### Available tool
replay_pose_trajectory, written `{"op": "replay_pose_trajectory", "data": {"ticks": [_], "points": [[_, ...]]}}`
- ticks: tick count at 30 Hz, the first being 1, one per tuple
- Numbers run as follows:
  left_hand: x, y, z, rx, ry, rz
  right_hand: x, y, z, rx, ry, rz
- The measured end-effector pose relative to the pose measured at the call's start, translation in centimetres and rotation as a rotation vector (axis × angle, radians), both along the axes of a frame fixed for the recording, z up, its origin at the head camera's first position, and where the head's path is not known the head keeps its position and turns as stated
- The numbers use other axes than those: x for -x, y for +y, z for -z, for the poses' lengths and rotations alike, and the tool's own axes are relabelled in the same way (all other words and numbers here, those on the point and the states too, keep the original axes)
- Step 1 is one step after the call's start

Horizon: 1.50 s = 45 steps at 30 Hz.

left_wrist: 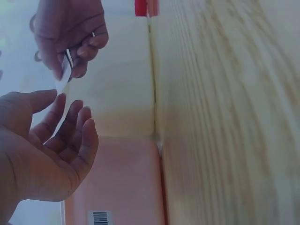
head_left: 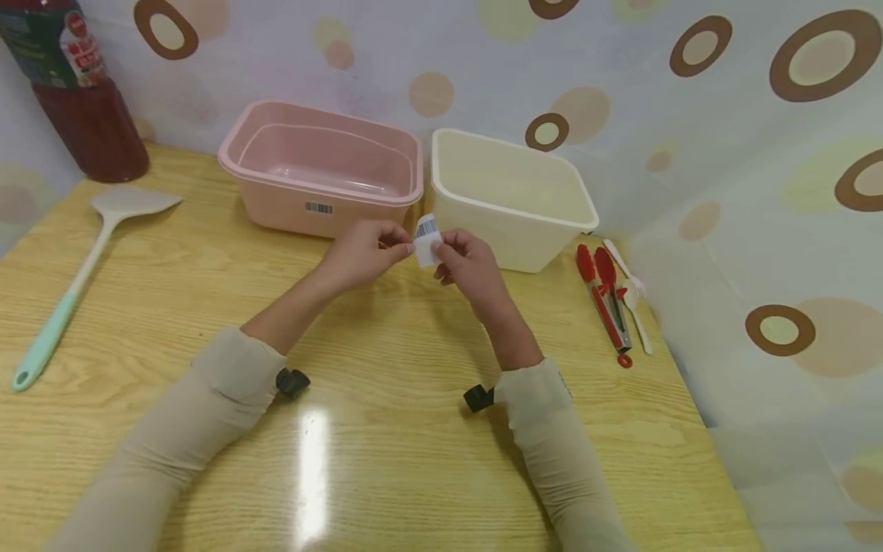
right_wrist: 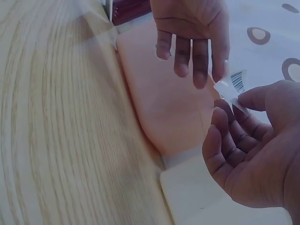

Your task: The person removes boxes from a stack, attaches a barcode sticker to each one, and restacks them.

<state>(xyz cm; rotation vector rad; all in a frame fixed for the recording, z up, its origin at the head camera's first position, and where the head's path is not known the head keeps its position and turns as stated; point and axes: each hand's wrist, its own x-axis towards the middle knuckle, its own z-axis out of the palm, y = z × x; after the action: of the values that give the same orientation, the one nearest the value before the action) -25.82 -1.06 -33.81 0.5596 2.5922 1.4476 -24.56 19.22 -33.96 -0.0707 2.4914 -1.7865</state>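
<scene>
A small white barcode sticker point(head_left: 425, 241) is held up between both hands, in front of the gap between two bins. My right hand point(head_left: 474, 270) pinches its right side between thumb and fingers. At its left edge, my left hand point(head_left: 360, 251) pinches with thumb and index fingertip, the other fingers loosely bent. The right wrist view shows the sticker point(right_wrist: 230, 88) bent, its printed bars facing up. Behind the left hand stands a pink plastic bin point(head_left: 290, 205) with its own barcode label point(head_left: 319, 208). A cream bin point(head_left: 490, 236) stands behind the right hand.
On the left lies a spatula point(head_left: 83, 261) with a mint handle, near a large bottle of dark red liquid point(head_left: 96, 126). Red-tipped tongs point(head_left: 604, 299), a white fork point(head_left: 624, 268) and a white spoon point(head_left: 638, 318) lie right of the cream bin, near the patterned wall covering point(head_left: 731, 230).
</scene>
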Motion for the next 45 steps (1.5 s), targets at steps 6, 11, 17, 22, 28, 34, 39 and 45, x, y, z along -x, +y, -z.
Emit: {"op": "replay_pose_trajectory", "data": {"ticks": [6, 11, 17, 22, 28, 34, 39, 45], "points": [[-0.1, -0.1, 0.0, -0.03, 0.0, 0.007, -0.2, -0.3, 0.1, 0.01, 0.018, 0.023], [-0.2, 0.0, 0.0, -0.044, -0.006, -0.004, -0.3, -0.5, 0.2, -0.017, 0.01, 0.007], [-0.6, -0.4, -0.2, -0.09, -0.021, -0.031, -0.5, -0.7, 0.1, -0.076, 0.03, -0.013], [-0.8, -0.4, -0.3, -0.108, -0.029, -0.05, -0.4, -0.2, -0.2, -0.087, 0.053, -0.001], [-0.9, -0.4, -0.1, -0.115, -0.034, -0.049, -0.4, 0.3, -0.7, -0.04, 0.16, 0.059], [-1.2, -0.4, -0.2, -0.125, -0.05, -0.039, -0.8, -0.2, -0.8, -0.195, 0.323, 0.03], [-1.3, -0.5, -0.2, -0.116, -0.04, -0.02, -0.9, -0.4, -0.6, -0.314, 0.325, -0.03], [-1.5, -0.4, -0.1, -0.102, -0.038, 0.003, -1.1, -0.6, -0.6, -0.331, 0.279, -0.052]]}}
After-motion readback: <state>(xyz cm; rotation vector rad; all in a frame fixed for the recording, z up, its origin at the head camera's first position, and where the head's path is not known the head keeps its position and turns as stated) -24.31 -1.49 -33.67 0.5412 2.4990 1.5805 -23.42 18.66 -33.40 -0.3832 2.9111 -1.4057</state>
